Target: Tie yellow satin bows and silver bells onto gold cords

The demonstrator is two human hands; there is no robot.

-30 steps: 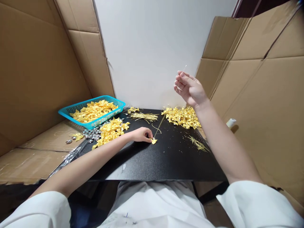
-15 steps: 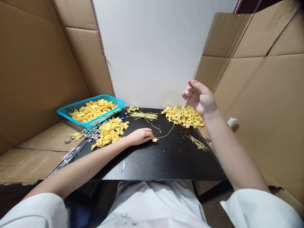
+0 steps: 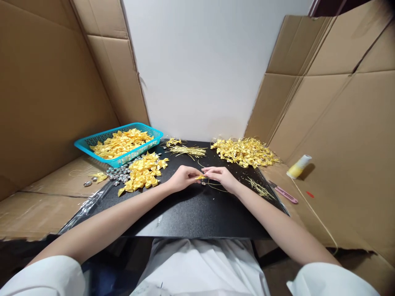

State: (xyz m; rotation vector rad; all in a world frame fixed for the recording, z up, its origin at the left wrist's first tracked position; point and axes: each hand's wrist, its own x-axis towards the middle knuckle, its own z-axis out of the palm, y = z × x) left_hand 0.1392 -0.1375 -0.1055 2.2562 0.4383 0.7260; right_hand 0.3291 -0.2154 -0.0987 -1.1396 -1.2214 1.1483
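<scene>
My left hand (image 3: pixel 184 178) pinches a small yellow ribbon bow (image 3: pixel 200 177) above the middle of the black table (image 3: pixel 185 218). From the other side my right hand (image 3: pixel 222 177) meets it, fingertips closed together at the bow. Just under the fingers shows a small silvery button-like piece (image 3: pixel 203 183). A thin yellowish cord (image 3: pixel 216 185) loops out beneath my right hand. Whether a needle is still between my right fingers is hidden. Left of my hands lie a pile of yellow bows (image 3: pixel 143 174) and several silvery domed pieces (image 3: pixel 119 174).
A turquoise basket (image 3: pixel 80 144) of yellow bows stands back left. Gold cords (image 3: pixel 188 151) and a heap of corded bows (image 3: pixel 243 152) lie at the back. To the right are cord scraps (image 3: pixel 260 189), a pink cutter (image 3: pixel 285 194) and a thread spool (image 3: pixel 299 166). Cardboard walls (image 3: pixel 333 115) enclose both sides.
My right hand has come down from its raised position, where it held a thin needle-like piece, to the bow at my left hand. The cord has slackened into a loop.
</scene>
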